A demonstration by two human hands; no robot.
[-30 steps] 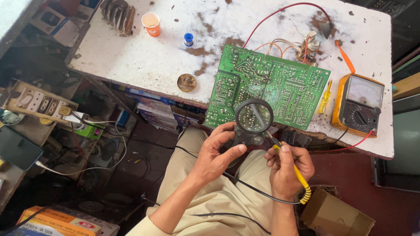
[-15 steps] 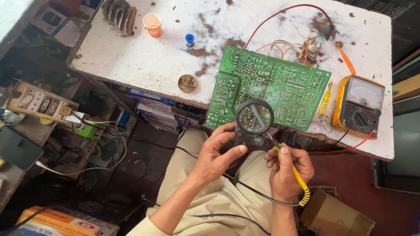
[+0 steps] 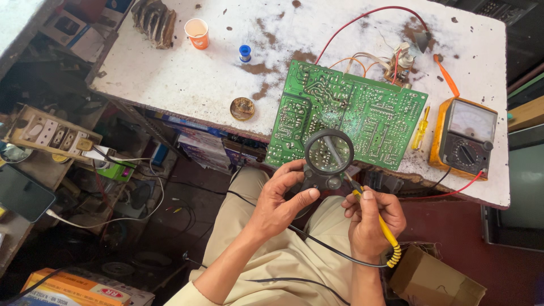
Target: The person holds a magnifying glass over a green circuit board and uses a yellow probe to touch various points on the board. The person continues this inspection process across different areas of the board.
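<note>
Left hand [image 3: 277,201] closed on magnifying glass [image 3: 328,153], lens over near edge of green circuit board [image 3: 345,116] on tabletop [image 3: 187,68]; right hand [image 3: 371,218] closed on yellow-handled soldering iron [image 3: 377,218], long axis slanting up-left, tip under lens; right hand nearer board

Probe tip hidden behind magnifier lens [image 3: 329,152]. Left hand [image 3: 280,198] covers magnifier handle. Cardboard box [image 3: 436,280] cut by bottom edge. Circuit board [image 3: 345,116] solder joints too small to resolve.

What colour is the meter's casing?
Orange-yellow casing on the meter, with a dark dial face; the head view shows it at the table's right edge.
</note>
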